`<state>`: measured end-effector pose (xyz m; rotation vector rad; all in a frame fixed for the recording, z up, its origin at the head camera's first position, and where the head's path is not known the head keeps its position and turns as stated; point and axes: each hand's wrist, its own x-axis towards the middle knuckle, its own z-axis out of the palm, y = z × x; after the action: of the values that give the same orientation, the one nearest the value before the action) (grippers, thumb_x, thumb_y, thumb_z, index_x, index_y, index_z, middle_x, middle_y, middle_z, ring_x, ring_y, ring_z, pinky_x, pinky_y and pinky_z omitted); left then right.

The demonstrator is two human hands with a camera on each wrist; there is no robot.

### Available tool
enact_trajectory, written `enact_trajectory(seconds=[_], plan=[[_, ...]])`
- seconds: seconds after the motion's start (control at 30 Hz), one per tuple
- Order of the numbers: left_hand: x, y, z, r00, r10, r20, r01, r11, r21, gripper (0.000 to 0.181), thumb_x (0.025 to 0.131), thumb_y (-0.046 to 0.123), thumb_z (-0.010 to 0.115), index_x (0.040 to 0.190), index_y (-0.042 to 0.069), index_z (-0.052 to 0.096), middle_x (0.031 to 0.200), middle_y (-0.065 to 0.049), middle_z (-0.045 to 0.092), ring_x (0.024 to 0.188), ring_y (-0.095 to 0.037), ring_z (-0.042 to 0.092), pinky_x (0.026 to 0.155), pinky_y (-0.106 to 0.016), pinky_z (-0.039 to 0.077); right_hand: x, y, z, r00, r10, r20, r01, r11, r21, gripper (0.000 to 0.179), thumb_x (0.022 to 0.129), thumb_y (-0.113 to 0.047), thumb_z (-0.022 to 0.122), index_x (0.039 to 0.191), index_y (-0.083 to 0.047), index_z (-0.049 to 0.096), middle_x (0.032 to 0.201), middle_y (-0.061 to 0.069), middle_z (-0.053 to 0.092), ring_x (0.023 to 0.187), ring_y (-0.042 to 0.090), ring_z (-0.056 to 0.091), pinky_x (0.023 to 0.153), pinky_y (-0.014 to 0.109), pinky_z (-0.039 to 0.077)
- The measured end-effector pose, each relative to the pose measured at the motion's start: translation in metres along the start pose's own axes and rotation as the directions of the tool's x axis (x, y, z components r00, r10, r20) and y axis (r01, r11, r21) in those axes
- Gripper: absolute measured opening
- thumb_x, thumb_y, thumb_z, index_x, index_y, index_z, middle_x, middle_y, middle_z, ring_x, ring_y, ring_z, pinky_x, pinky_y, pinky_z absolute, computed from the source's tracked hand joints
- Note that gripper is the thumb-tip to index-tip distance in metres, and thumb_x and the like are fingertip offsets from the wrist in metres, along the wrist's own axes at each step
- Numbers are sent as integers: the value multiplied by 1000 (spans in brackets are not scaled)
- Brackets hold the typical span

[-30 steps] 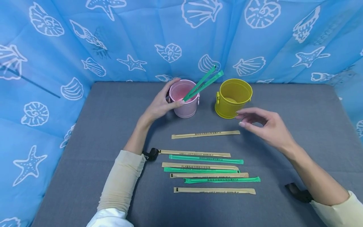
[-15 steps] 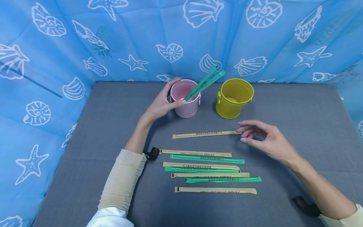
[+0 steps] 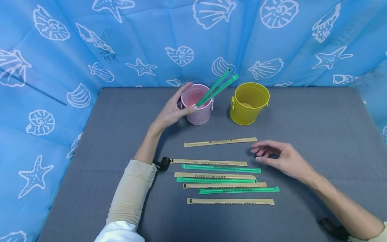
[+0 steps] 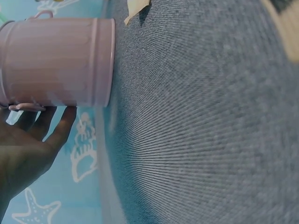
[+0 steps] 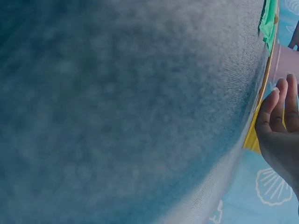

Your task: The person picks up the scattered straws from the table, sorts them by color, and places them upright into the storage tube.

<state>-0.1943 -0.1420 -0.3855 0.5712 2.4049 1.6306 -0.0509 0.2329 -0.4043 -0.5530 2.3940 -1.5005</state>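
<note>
My left hand (image 3: 172, 112) holds the small pink bucket (image 3: 199, 116), thumb at the near rim and fingers along its left side. In the left wrist view, fingertips touch the pink bucket (image 4: 56, 60) beside its handle. Two green wrapped straws (image 3: 218, 89) lean out of this bucket to the right. My right hand (image 3: 279, 158) hovers loosely curled, holding nothing, to the right of the wrapped straws on the table. The nearest are a tan wrapped straw (image 3: 220, 142) and a green wrapped straw (image 3: 222, 168). In the right wrist view, the right hand (image 5: 282, 126) has its fingers bent and apart.
A yellow bucket (image 3: 246, 116) stands to the right of the pink one. Several more tan and green wrapped straws (image 3: 231, 201) lie roughly parallel on the grey tabletop (image 3: 127, 111). A blue shell-print curtain (image 3: 157, 40) hangs behind the table and at its sides.
My right hand has moved down and toward me, from beside the yellow bucket to right of the straws. The left hand, the pink bucket and its two green straws stay in place.
</note>
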Motion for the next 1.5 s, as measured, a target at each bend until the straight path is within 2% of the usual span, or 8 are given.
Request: enact_trajectory(seconds=[0.2,0.4,0.63,0.83,1.03,1.2,1.4,1.5], plan=[[0,0,0,1000,7,0,-7,1000,17,83,88,32,74,157,29,28,161,5,27,145,-12,26,116,-50,22,-2,3,1,996,68,59,-65,996,-65,32,91,-10,73,122,-10,67,106,0,72,85,14,63,72,23,50],[0,2,0,1000,-7,-3,7,1000,19,83,89,25,73,158,26,26,161,2,26,147,-15,24,117,-50,20,-3,5,4,987,122,106,-103,980,-168,31,87,-14,78,117,-15,70,100,-8,71,84,11,62,73,24,49],[1,3,0,1000,-22,2,22,1000,-5,84,89,14,71,158,14,24,162,-8,25,147,-23,24,117,-51,20,-4,6,10,994,37,104,-6,960,-282,33,80,-12,84,108,-23,72,98,-12,67,83,7,59,73,22,47],[0,-2,0,1000,7,-10,-7,1000,-6,83,89,26,74,157,24,28,161,1,28,144,-14,28,116,-48,23,-7,6,18,998,-31,62,51,936,-349,35,73,-9,88,101,-24,74,95,-14,64,82,5,57,73,20,47],[0,-3,0,1000,21,-12,-22,1000,-21,84,86,39,76,156,28,30,158,4,32,141,-12,32,114,-49,26,-9,6,27,998,-61,-10,51,909,-413,32,70,-13,91,94,-26,75,90,-15,60,81,3,54,71,22,46],[-1,0,0,1000,14,-5,-15,1000,-19,82,88,31,74,157,26,29,159,1,30,142,-15,31,114,-51,25,-9,7,32,996,-74,-58,42,905,-424,28,71,-12,90,88,-28,75,88,-17,60,80,3,54,71,23,45],[-2,9,0,1000,-16,8,16,999,-39,83,89,14,70,158,13,25,161,-10,26,144,-25,28,115,-55,22,-8,7,33,994,-80,-78,40,907,-420,24,74,-10,88,84,-28,76,86,-18,61,79,3,56,70,23,44],[-2,6,0,1000,-21,6,22,999,-31,84,89,15,71,158,15,24,161,-8,25,145,-25,27,115,-55,22,-7,6,32,993,-86,-81,46,911,-411,22,75,-10,87,83,-27,77,86,-17,61,78,3,57,68,22,44]])
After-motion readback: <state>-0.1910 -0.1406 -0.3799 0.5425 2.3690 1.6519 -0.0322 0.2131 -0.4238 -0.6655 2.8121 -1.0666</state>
